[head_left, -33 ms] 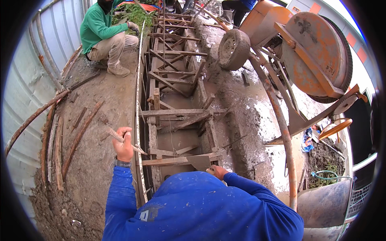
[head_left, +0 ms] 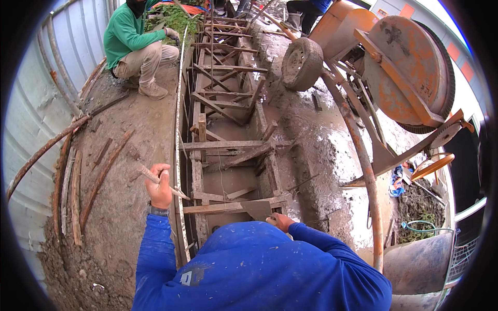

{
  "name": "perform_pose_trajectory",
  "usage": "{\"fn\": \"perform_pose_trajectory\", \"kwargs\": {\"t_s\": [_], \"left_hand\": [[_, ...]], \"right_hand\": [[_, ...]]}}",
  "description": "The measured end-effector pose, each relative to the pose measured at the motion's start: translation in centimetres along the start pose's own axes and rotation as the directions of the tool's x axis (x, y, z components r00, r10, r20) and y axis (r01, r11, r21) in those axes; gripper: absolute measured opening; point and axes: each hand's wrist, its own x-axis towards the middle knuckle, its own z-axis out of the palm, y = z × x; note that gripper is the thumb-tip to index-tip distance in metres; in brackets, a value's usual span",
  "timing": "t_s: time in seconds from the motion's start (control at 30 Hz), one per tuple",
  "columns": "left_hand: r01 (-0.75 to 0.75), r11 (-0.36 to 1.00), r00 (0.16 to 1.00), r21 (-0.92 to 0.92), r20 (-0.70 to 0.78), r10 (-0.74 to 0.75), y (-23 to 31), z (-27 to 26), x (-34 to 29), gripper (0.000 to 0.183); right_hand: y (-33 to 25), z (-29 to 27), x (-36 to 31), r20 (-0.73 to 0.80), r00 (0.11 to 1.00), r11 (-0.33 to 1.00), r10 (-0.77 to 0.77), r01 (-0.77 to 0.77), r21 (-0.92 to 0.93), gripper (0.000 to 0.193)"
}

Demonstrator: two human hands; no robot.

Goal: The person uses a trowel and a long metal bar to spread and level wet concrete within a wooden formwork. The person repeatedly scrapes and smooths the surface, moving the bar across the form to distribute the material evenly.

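My left hand [head_left: 159, 185] is closed around the pale handle of a hammer [head_left: 147, 171]. The hammer's head points up and left over the muddy ground, and its handle end reaches toward the trench edge. In my right hand [head_left: 284, 222] is the handle of a handsaw [head_left: 257, 209]. Its wide grey blade lies at the nearest wooden crosspiece [head_left: 215, 208], which spans the formwork; whether the teeth touch the wood I cannot tell. My blue-sleeved body hides the part of the trench below.
Timber formwork [head_left: 228, 145] with several braces lines a trench holding muddy water. A person in green [head_left: 132, 39] squats at the far left. Loose poles [head_left: 106, 173] lie left, beside a metal sheet fence [head_left: 39, 103]. An orange concrete mixer [head_left: 399, 67] stands right; a drum [head_left: 420, 262] is nearer.
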Motion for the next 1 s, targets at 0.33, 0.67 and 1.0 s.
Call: {"fn": "perform_pose_trajectory", "kwargs": {"t_s": [0.33, 0.67, 1.0], "left_hand": [[0.074, 0.997, 0.997, -0.01, -0.013, -0.074, 0.1, 0.3, 0.3, 0.014], [0.085, 0.996, 0.996, -0.015, -0.029, -0.086, 0.7, 0.3, 0.3, 0.014], [0.077, 0.997, 0.997, -0.014, -0.027, -0.078, 1.1, 0.6, 0.6, 0.013]], "right_hand": [[0.4, -1.4, 0.8, 0.027, 1.0, 1.0, 0.012, -0.012, 0.005, 0.077], [0.0, -1.5, 0.3, 0.075, 0.997, 0.996, -0.036, 0.042, -0.081, 0.037], [0.5, -0.9, 0.8, 0.062, 0.987, 0.986, 0.148, -0.152, 0.069, 0.051]]}}
